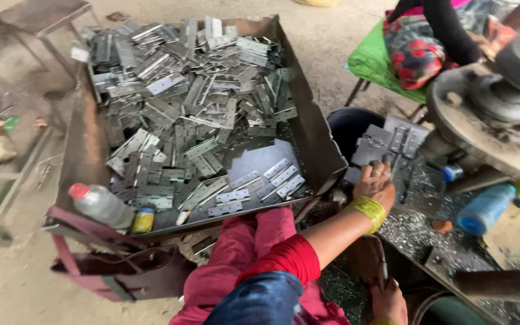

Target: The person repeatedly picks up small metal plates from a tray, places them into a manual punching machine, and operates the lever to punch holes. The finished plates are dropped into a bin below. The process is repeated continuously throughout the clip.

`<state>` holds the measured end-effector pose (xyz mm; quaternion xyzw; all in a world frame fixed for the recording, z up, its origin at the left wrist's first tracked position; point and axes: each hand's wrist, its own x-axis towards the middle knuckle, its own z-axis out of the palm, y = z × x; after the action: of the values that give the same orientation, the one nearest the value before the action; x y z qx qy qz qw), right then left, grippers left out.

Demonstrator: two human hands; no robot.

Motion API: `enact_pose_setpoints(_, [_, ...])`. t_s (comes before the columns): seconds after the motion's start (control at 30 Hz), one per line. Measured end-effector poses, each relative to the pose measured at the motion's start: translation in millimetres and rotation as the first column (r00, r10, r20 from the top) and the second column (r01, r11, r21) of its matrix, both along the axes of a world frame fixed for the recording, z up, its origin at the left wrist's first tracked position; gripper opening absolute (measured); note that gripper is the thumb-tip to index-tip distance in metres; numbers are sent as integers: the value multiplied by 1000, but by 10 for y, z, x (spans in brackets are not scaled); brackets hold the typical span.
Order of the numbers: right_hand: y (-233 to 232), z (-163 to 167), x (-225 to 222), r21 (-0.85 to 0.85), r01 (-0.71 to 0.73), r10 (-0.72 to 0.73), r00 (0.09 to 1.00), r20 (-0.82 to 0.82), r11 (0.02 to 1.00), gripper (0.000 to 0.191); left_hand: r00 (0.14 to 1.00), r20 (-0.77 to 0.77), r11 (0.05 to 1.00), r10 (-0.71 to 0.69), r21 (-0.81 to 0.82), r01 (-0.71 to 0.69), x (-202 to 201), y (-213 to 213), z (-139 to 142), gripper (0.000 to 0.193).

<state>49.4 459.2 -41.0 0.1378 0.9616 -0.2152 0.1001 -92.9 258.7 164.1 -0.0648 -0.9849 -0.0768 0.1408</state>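
My left hand (375,185), with yellow-green bangles and a red sleeve, reaches right to a small pile of grey metal hinges (386,143) on the workbench, its fingers curled around one hinge. My right hand (389,301) is at the bottom edge, closed around a dark upright handle (383,271). To the left stands a big rusty metal tray (314,129) heaped with several loose steel hinges (194,102); a few lie in a neat row near its front corner (260,186).
A plastic bottle with a red cap (100,204) and a small yellow tin (144,219) lie in the tray's front. A maroon bag (121,268) hangs below. A blue bottle (482,207), black bucket (347,123), round machine wheel (504,90), and another person's dark sleeve (446,27) are at right.
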Motion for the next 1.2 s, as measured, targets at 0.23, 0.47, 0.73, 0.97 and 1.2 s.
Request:
enact_pose_setpoints(0.23, [291, 410, -276, 62, -20, 21, 1000, -11, 998, 54, 995, -49, 992, 84, -95, -89, -341, 109, -33, 32])
enact_pose_setpoints(0.47, [77, 163, -15, 22, -28, 29, 998, -57, 999, 53, 999, -2, 994, 47, -98, -47, -301, 26, -131, 34])
enact_pose_setpoints(0.73, [-253, 722, 288, -77, 29, -32, 999, -37, 997, 51, 958, -253, 946, 134, 322, -47, -285, 116, -280, 50])
enact_pose_setpoints(0.97, [-129, 1144, 147, -28, 27, -27, 1000, -7, 999, 44, 998, -61, 997, 11, -76, -15, -491, 71, -184, 37])
enact_pose_setpoints(1.2, [-239, 986, 336, -106, 29, -41, 992, -116, 994, 40, 998, 52, 998, 33, -57, -30, -490, 119, 6, 34])
